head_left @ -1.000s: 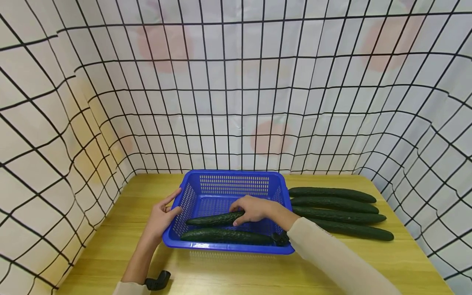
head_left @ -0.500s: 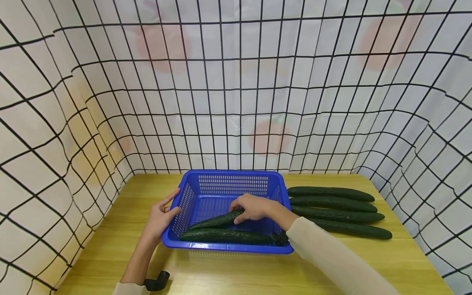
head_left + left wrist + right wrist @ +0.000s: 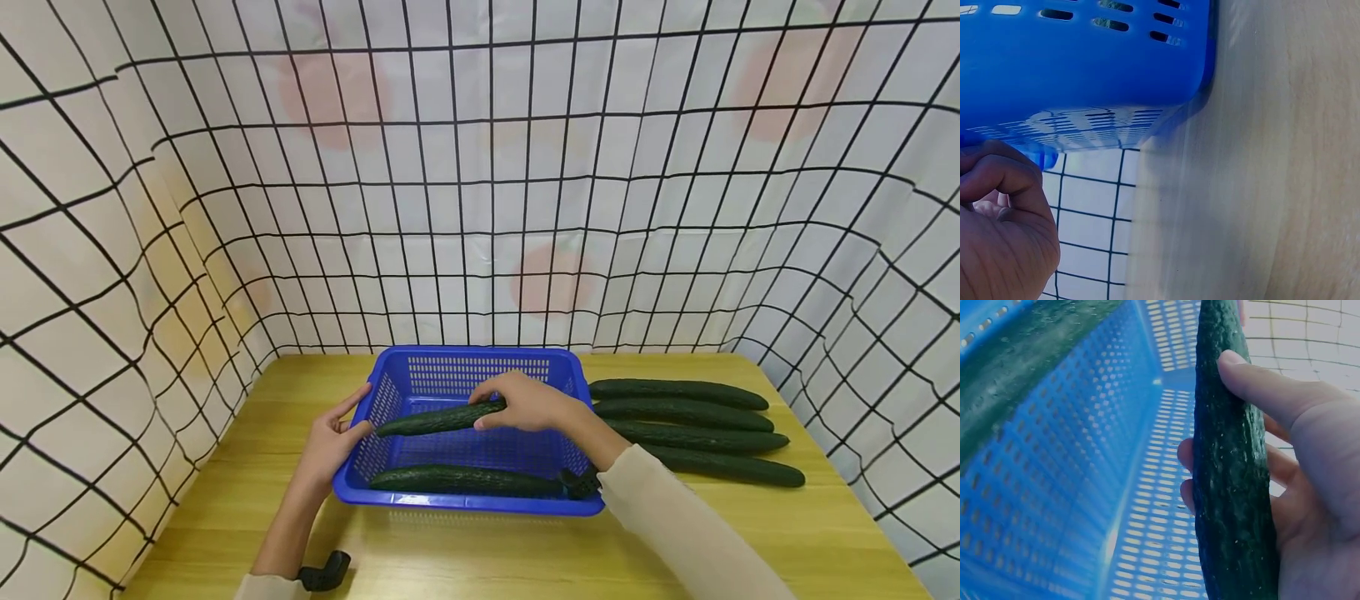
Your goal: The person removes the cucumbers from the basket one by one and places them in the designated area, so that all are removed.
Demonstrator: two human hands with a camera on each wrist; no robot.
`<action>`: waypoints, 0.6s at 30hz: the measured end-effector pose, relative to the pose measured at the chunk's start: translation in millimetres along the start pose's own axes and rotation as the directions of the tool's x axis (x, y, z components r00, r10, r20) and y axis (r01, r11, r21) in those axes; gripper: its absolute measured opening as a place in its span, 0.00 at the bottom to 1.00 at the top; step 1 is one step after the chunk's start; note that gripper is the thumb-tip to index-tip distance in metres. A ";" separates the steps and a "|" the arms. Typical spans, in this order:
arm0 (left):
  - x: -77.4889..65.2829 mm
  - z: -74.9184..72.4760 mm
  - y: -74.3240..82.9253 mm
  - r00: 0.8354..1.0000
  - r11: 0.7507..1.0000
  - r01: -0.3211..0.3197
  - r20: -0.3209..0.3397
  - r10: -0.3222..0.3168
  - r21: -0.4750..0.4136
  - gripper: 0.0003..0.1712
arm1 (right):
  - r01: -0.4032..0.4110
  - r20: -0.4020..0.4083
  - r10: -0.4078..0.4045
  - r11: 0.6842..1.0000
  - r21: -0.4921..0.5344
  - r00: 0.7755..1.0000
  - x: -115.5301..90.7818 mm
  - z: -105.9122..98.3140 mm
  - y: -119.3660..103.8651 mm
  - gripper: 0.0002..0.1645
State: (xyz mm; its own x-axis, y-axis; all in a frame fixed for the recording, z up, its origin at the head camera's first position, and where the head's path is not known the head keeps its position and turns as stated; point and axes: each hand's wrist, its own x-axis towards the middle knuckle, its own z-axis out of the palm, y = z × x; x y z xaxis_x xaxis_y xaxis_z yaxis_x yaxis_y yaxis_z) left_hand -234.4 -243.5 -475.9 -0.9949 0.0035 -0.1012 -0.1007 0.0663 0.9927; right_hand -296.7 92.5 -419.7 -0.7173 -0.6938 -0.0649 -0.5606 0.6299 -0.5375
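My right hand (image 3: 525, 402) grips a dark green cucumber (image 3: 438, 420) over the blue plastic basket (image 3: 468, 502). In the right wrist view the thumb lies along one side of this cucumber (image 3: 1232, 462), with fingertips showing on the other. Its free end points left, overlapping the basket's left wall near my left thumb. My left hand (image 3: 330, 443) holds the basket's left rim, and in the left wrist view its fingers curl at the rim. A second cucumber (image 3: 465, 479) lies inside the basket along the front wall.
To the right of the basket, several cucumbers (image 3: 690, 437) lie side by side on the wooden table (image 3: 465, 567). Cloth with a black grid (image 3: 495, 217) rises behind the table and along both sides. Black wrist cameras (image 3: 326, 572) sit by the hands.
My right hand has lifted its cucumber away from the one at the front wall, up and toward the back of the basket. The left hand has stayed on the rim.
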 end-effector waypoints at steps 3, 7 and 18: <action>-0.2 -0.2 -0.4 1.000 1.000 0.002 -0.005 -0.002 -0.003 0.39 | 0.014 -0.016 -0.014 1.000 0.000 1.000 -6.3 -9.9 -4.9 0.26; 0.7 1.1 1.7 1.000 1.000 0.005 -0.014 -0.005 -0.003 0.39 | 0.041 -0.061 -0.041 0.999 -0.001 0.997 -19.2 -24.1 -7.9 0.28; 0.4 0.8 0.8 1.000 1.000 0.007 -0.015 -0.007 0.011 0.40 | -0.001 -0.198 -0.002 1.000 -0.011 0.980 -60.7 -42.3 5.6 0.28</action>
State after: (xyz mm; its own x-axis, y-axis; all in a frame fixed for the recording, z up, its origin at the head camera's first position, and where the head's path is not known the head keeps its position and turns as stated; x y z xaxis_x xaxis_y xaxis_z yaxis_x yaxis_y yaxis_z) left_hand -234.8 -242.6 -475.2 -0.9942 -0.0123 -0.1072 -0.1079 0.0776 0.9911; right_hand -273.8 152.9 -383.2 -0.7840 -0.6121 0.1034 -0.5647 0.6342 -0.5281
